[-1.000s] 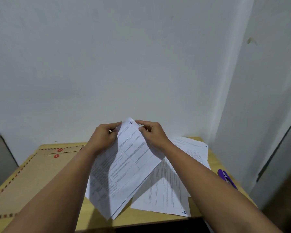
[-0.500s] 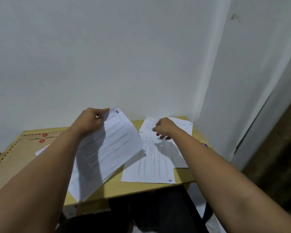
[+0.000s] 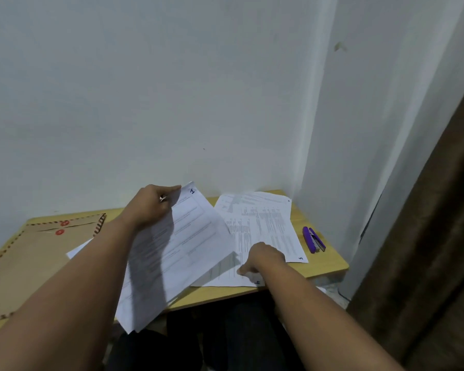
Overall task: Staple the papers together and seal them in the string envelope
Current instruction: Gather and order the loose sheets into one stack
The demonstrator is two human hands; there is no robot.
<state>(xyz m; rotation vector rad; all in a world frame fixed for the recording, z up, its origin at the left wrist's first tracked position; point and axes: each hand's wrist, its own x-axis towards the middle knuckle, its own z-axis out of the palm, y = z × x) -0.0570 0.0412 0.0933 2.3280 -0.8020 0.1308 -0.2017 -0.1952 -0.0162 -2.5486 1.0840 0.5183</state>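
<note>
Envelope [image 3: 38, 261]: laid flat at the table's left end, flap up, set aside until the papers are joined.
Left hand [image 3: 152, 207]: curled round the top corner of the lifted sheets [image 3: 177, 253], page 1 on top, raised so more can be added.
Right hand [image 3: 263, 259]: fingers bent onto the near corner of page 4 [image 3: 241, 236]; a pinch looks likely, apparently to gather it.
Stapler [image 3: 313, 239]: untouched at far right, beside page 5 [image 3: 273, 223].
</note>
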